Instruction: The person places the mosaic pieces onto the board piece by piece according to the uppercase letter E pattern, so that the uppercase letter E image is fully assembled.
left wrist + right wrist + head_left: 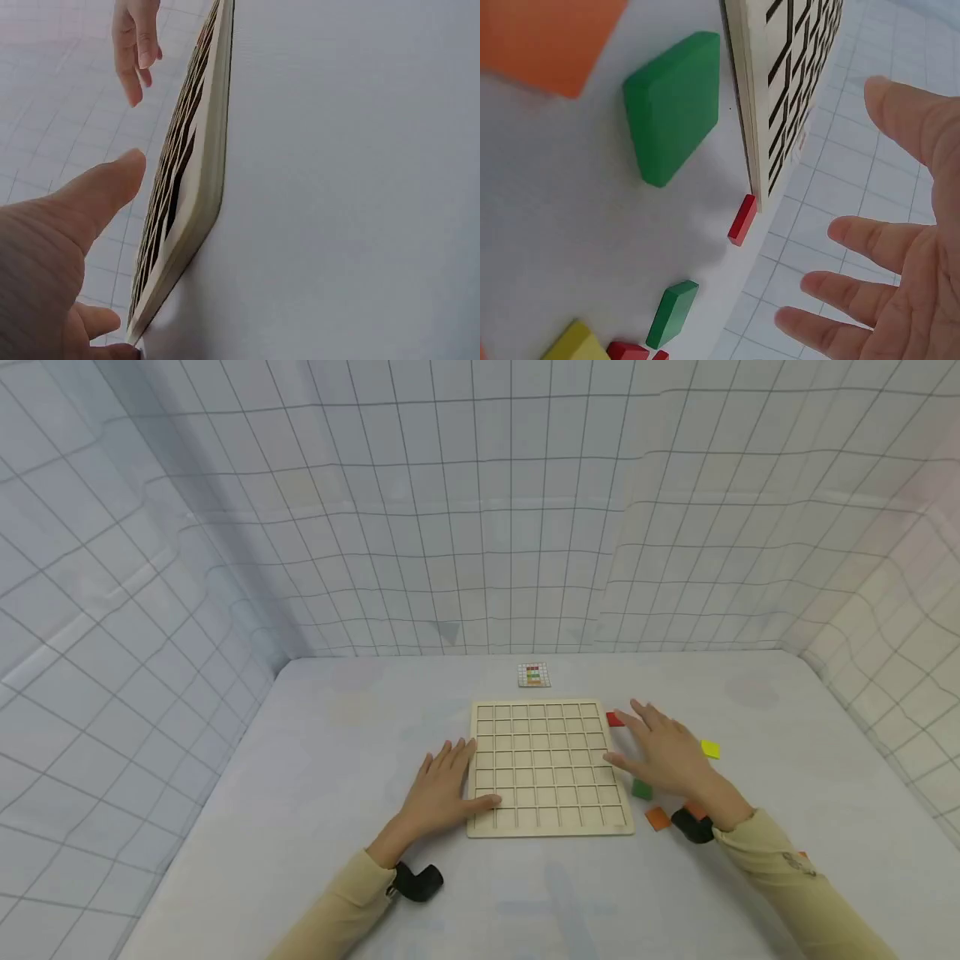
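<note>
- While stretched out over the white bench (322,827), shows two cream sleeves, left (330,902) and right (795,877), with a black wrist piece at each cuff, left (418,882) and right (692,827).
- Lays the left hand (438,797) at the left edge of a gridded board (546,768), with straight fingers grasping nothing and with the thumb over the near-left cells; cannot tell whether pressing on the rim.
- Has an orange tile (657,818) just off the board's near right corner, a second orange tile (696,810) partly covered by the right wrist, and a green tile (642,789) just beside the board's right edge.
- Centres the board flat on the bench, between both hands.
- Hovers the right hand (663,756) beside the board's right edge, with fingers extended, released, grasping nothing.
- Beneath that hand, in the right wrist view, shows another green tile (673,315).
- To its right, has a yellow tile (710,749).
- Near the board's far right corner, just outside, has a red tile (615,719).
- Beyond the board's far edge, shows a small gridded card (534,675) with coloured squares.
- At the back and both sides, has white cloth (480,527) with dark grid lines.
</note>
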A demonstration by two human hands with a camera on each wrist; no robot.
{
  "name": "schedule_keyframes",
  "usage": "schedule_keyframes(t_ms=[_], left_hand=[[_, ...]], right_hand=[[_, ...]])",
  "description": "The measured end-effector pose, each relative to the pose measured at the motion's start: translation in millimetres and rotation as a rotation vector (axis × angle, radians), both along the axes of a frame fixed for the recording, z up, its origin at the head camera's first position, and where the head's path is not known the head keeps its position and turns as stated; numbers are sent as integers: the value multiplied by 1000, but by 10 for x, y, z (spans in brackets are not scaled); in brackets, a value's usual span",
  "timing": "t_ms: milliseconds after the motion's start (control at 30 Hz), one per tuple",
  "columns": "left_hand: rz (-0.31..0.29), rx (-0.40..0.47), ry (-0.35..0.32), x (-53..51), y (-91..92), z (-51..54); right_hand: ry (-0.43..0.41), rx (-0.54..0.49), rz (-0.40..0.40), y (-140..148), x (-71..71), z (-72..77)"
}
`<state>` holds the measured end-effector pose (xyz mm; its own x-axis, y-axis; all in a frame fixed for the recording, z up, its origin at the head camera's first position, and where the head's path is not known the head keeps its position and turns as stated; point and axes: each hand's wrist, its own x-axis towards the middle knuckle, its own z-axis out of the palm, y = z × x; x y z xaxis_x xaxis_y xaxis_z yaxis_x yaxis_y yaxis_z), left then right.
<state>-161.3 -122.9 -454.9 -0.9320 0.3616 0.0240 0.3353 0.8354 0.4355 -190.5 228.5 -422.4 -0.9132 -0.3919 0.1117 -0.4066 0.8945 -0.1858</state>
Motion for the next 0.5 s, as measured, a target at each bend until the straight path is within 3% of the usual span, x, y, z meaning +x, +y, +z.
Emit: schedule_keyframes(t_ms=[200,500], left_hand=[[-55,59,27,10,-51,-157],[-75,29,106,7,-97,-263]], right_hand=[[-58,-44,-44,22,-125,26],[-96,-19,-54,42,-366,-32]])
